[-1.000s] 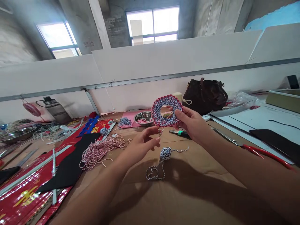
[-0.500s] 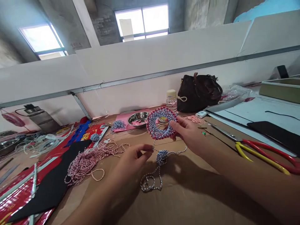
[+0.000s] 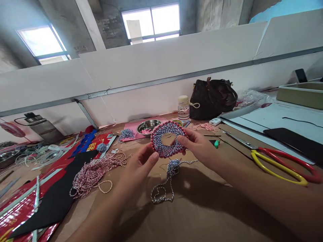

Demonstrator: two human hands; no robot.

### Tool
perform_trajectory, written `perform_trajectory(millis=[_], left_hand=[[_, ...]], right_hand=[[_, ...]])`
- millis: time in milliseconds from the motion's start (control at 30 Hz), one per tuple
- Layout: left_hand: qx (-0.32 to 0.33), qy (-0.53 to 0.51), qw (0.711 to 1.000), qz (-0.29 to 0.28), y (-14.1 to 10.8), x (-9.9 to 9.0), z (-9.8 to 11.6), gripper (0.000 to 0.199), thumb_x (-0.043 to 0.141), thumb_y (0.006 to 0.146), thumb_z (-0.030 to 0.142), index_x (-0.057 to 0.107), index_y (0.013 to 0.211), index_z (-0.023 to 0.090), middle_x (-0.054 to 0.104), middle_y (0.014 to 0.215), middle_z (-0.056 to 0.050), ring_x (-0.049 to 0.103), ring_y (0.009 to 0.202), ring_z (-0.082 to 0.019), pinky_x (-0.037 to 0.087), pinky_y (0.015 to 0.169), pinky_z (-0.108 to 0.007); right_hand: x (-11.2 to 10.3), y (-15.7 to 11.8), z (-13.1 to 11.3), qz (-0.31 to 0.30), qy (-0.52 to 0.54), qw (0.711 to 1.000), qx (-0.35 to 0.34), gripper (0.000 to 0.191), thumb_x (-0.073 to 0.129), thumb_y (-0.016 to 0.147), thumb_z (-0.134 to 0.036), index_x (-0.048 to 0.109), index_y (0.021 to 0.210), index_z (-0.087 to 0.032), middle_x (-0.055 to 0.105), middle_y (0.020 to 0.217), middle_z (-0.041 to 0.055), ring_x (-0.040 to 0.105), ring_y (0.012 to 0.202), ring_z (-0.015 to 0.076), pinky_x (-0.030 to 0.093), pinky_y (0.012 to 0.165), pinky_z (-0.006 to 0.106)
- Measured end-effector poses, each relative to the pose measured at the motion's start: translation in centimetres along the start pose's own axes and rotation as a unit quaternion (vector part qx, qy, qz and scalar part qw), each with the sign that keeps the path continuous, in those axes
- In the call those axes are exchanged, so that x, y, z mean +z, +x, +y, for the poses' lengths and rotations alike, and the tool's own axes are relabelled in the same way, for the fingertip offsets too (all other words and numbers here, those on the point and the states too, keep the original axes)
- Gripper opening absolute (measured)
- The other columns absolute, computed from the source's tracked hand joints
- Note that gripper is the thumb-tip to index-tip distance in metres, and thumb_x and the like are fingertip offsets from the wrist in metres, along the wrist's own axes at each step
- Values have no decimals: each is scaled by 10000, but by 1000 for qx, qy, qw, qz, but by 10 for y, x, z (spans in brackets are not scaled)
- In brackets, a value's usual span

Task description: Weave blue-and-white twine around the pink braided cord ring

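A round, bumpy ring of blue-and-white cord with a wavy red edge [image 3: 158, 137] hangs above the flat brown table [image 3: 191, 216]. The right hand [image 3: 195, 144] pinches it at three o'clock; the left hand [image 3: 141, 162], fingers curled, pinches at eight. A lumpy blue-and-white cord ball [image 3: 173, 166] lies at six o'clock.

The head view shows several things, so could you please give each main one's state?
Woven ring: held between left hand and right hand.
Scissors: lying unheld.
Clear bottle: capped, upright.
Metal bowl: upright, holding pink pieces.
Pink-white cord: loose heap.
Front blue-white cord: partly bundled, partly loose.
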State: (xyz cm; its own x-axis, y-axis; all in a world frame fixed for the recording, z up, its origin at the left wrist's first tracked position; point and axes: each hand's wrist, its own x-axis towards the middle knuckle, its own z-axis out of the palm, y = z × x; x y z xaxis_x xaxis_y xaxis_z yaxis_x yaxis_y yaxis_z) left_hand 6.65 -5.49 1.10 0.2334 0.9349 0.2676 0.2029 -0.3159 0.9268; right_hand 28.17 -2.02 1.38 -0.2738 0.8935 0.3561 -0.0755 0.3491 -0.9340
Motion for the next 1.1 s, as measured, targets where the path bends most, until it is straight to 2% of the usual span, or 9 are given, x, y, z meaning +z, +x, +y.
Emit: perform_trajectory(millis=[100, 233, 333, 467, 667, 1100], left_hand=[[-11, -36, 999, 19, 2, -2, -2, 514, 680, 816, 564, 665, 1165, 187, 738, 1078, -81, 675, 955, -223, 515, 922, -361], [-14, -106, 993, 48, 3, -2, -6, 595, 622, 835, 621, 663, 1192, 147, 758, 1004, -96, 699, 856, -217, 552, 821, -358], [-3, -130, 990, 60, 2, 0, -7, 597, 597, 853, 623, 681, 1189, 136, 765, 958, -107, 700, 814, -212, 556, 759, -343], [-7, -128, 990, 59, 1, 0, -6, 583, 617, 836, 626, 698, 1150, 142, 765, 937, -102, 694, 804, -204, 555, 751, -336], [-20, -71, 997, 31, 0, -1, 3, 431, 715, 827, 464, 680, 1134, 164, 757, 956, -67, 674, 794, -158, 549, 773, -293], [-19, -91, 995, 33, 0, -3, 1, 515, 643, 851, 555, 658, 1163, 146, 757, 978, -102, 708, 805, -196, 572, 797, -353]], right_hand=[[1, 0, 0, -18, -3, 1000, 3, 402, 641, 841, -557, 583, 991, -188, 600, 774, 5, 514, 602, 116, 460, 544, 262], [1, -1, -2, -24, -3, 1000, 15, 410, 653, 833, -564, 589, 957, -179, 612, 775, 9, 503, 589, 107, 454, 544, 255], [1, -2, -2, -17, 2, 1000, 13, 418, 641, 850, -553, 592, 1008, -169, 604, 776, 11, 492, 590, 108, 443, 542, 254], [0, -2, -1, -13, 4, 1000, 11, 413, 629, 871, -525, 588, 1063, -161, 594, 785, 12, 487, 599, 109, 438, 544, 251], [0, -2, 0, -18, 5, 1000, 10, 423, 633, 869, -518, 583, 1079, -154, 599, 818, 19, 494, 610, 107, 437, 547, 250], [-1, 0, 3, -16, 9, 1000, 12, 412, 648, 859, -509, 591, 1074, -163, 608, 824, 16, 498, 600, 100, 439, 545, 252]])
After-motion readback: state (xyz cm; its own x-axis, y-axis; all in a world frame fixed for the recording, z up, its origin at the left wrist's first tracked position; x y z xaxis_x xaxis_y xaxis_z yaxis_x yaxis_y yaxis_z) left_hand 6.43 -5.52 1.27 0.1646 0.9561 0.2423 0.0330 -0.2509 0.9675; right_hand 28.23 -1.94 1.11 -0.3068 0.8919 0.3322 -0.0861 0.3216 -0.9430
